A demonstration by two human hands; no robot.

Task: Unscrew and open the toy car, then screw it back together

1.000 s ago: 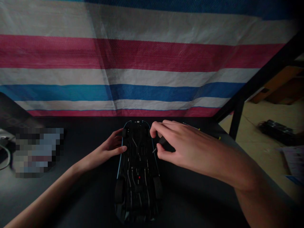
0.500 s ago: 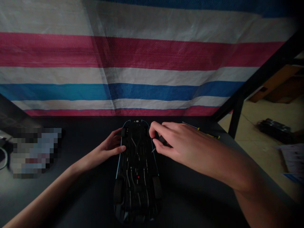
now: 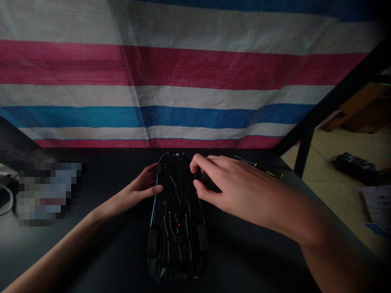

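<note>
A toy car (image 3: 177, 219) lies upside down on the dark table, its black underside with pipes and a small red spot facing up. Thin blue body edges show along its sides. My left hand (image 3: 142, 187) grips the car's left side near the far wheel, thumb on the edge of the underside. At the right side near the other far wheel is my right hand (image 3: 214, 177), its fingers curled round a small dark wheel-like part. Whether that part touches the car is hidden.
A screwdriver with a black and yellow handle (image 3: 269, 172) lies behind my right hand. On the left is a blurred-out item (image 3: 50, 195) beside a cable. A striped sheet (image 3: 195, 97) hangs behind the table (image 3: 100, 252). Things lie on the floor at right.
My right hand has shifted slightly left, closer to the car's side. A short metal pin that showed by its fingertips is now mostly hidden. My left hand keeps its hold.
</note>
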